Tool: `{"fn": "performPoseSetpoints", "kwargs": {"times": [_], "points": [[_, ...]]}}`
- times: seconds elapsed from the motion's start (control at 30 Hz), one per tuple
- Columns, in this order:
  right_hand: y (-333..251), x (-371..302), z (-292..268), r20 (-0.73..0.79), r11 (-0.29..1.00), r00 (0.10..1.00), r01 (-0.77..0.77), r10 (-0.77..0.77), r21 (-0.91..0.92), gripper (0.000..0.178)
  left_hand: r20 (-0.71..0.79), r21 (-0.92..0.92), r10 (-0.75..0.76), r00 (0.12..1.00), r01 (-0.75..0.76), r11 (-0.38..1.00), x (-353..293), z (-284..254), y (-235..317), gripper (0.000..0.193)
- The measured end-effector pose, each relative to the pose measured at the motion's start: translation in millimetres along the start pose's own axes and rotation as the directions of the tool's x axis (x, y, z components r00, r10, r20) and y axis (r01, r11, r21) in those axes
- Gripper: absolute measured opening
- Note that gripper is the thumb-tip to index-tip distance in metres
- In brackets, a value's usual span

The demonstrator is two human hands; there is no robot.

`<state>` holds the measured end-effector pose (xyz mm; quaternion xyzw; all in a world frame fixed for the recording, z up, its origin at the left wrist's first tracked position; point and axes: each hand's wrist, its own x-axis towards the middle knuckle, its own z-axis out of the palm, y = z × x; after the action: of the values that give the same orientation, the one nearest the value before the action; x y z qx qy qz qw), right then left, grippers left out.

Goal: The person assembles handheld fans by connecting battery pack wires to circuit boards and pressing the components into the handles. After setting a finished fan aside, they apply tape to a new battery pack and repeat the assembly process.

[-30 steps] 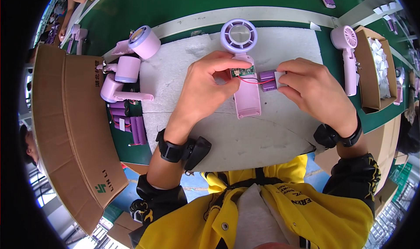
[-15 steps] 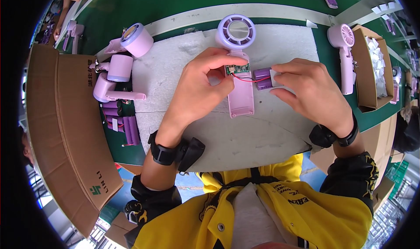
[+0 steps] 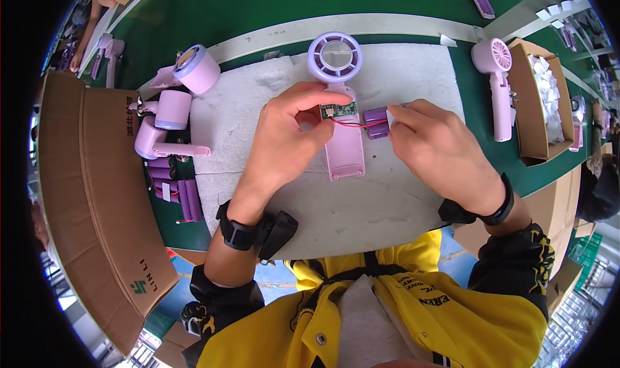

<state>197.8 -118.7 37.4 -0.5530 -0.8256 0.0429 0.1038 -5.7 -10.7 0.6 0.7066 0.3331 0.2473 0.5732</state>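
Observation:
A pink handheld fan (image 3: 345, 153) lies on the white foam sheet with its round purple-rimmed head away from me and its handle open. A green circuit board (image 3: 339, 110) sits in the upper handle. My left hand (image 3: 279, 142) grips the fan there, index finger at the top of the board and thumb at its lower left edge. Just right of the handle, my right hand (image 3: 434, 138) pinches a purple battery pack (image 3: 376, 122), covering its right end. Red and black wires (image 3: 352, 124) run from the board to the pack.
Partly built fans (image 3: 173, 109) and purple battery packs (image 3: 188, 200) lie left, beside a large cardboard box (image 3: 90, 193). On the right are another pink fan (image 3: 500, 103) and a carton (image 3: 533, 135) of white pieces. A metal rail (image 3: 284, 33) crosses behind the foam sheet (image 3: 271, 229).
My right fingers have closed in further around the battery pack, with the thumb drawn up to it. My left hand keeps its hold on the fan. The whole view has shifted slightly.

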Motion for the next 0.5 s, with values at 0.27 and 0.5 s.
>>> {"fn": "performPoseSetpoints", "kwargs": {"times": [0.27, 0.5], "points": [[-0.5, 2.5, 2.3, -0.007, 0.999, 1.000, -0.009, 0.008, -0.039, 0.012, 0.023, 0.007, 0.019, 1.000, -0.019, 1.000, 2.2, -2.1, -0.7, 0.038], [20.1, 3.8, -3.5, -0.051, 0.972, 0.999, -0.006, 0.018, 0.233, 0.012, 0.033, 0.007, 0.011, 0.999, -0.011, 1.000, 2.8, -2.7, -0.3, 0.038]]}}
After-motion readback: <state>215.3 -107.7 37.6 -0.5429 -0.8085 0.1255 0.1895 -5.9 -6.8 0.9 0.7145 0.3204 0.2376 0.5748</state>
